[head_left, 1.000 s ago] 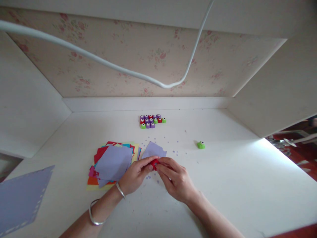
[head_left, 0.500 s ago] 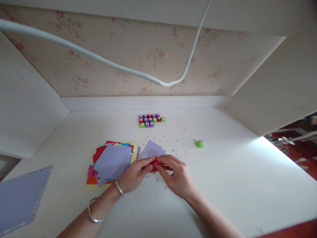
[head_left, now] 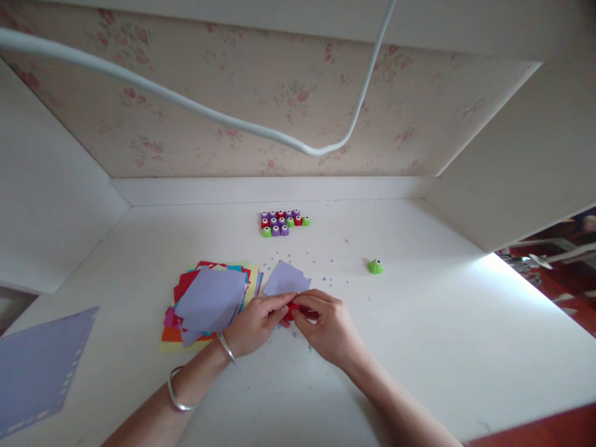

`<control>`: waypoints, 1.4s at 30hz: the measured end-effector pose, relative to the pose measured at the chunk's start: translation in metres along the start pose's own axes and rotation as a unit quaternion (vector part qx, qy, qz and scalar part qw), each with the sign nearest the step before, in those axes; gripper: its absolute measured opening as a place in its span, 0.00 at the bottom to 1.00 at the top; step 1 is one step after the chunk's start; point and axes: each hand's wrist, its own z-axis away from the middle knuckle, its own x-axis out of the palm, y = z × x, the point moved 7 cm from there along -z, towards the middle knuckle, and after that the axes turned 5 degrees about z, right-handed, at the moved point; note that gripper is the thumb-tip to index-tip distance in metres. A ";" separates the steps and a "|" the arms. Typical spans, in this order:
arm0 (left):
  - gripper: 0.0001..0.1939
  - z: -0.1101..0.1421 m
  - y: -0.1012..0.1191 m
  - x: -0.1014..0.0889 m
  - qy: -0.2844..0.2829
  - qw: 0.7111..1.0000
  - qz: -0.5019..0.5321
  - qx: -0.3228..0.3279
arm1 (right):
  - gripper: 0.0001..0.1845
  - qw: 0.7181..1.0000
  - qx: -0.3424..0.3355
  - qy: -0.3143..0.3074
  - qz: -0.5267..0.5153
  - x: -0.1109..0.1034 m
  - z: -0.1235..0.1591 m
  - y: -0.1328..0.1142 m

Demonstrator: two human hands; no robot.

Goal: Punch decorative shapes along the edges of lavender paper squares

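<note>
Your left hand [head_left: 254, 326], angled from seven o'clock, pinches the red piece [head_left: 291, 311]; your right hand [head_left: 330, 326], from five, curls fingers and grips it too; around it, flat paper stack [head_left: 212, 301] at nine, notched lilac sheet [head_left: 286, 279] at twelve, rounded green piece [head_left: 375, 267] at two

Fourteen punches [head_left: 282, 222] sat beyond the two hands [head_left: 329, 326], one green punch [head_left: 375, 267] right, one red punch [head_left: 291, 312] between; left were one paper stack [head_left: 209, 301], two bracelets [head_left: 181, 407]
</note>
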 end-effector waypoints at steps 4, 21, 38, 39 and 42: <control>0.22 -0.002 -0.003 -0.001 0.005 1.000 0.014 -0.015 | 0.14 1.000 0.002 0.003 0.004 0.002 0.000 0.001; 0.24 -0.002 -0.011 -0.001 0.010 0.991 0.118 -0.056 | 0.16 1.000 0.007 -0.001 -0.020 -0.002 -0.002 0.003; 0.26 -0.002 -0.020 -0.006 0.026 0.972 0.223 -0.068 | 0.16 0.994 -0.095 0.011 0.053 -0.006 0.006 -0.008; 0.25 -0.002 -0.019 -0.006 0.026 0.973 0.221 -0.067 | 0.16 0.992 -0.112 0.008 0.064 -0.006 0.007 -0.010; 0.23 -0.001 -0.016 -0.007 0.027 0.975 0.214 -0.060 | 0.18 0.981 -0.168 -0.009 0.096 -0.006 0.010 -0.017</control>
